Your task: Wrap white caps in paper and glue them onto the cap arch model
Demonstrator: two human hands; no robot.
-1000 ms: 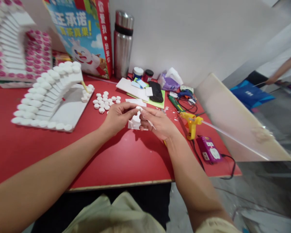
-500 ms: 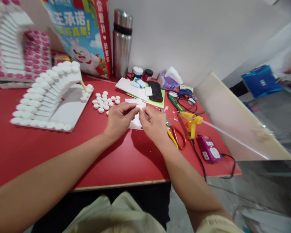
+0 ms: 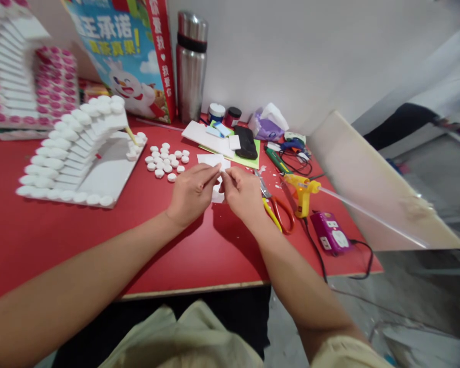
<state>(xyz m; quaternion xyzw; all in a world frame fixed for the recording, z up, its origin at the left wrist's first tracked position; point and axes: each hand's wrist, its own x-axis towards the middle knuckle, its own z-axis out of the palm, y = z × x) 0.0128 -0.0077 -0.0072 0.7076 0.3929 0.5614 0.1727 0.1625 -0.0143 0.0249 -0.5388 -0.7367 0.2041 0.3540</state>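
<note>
My left hand (image 3: 194, 193) and my right hand (image 3: 244, 193) meet above the table, thumbs and fingers pinched together. Between their fingertips is a small white piece, now almost wholly hidden by the fingers. White paper (image 3: 217, 196) lies beneath them. Several rounded white pieces (image 3: 166, 162) are scattered just left of my left hand. Farther left stands a white stair-shaped model (image 3: 99, 168), its curved edge and front lined with similar white rounds. Beside my right hand lie scissors (image 3: 281, 214) with red and yellow handles.
A yellow glue gun (image 3: 302, 191) with a long clear stick and a purple power socket (image 3: 331, 234) are at right, with cables. Behind stand a steel flask (image 3: 191, 71), small jars (image 3: 216, 112) and a tissue pack (image 3: 268, 125). A pink-dotted model (image 3: 57, 82) is at back left.
The white piece that showed at my fingertips is now mostly covered by them. My fingers have shifted slightly. At far right, the blue bag and the other person's arm have left view.
</note>
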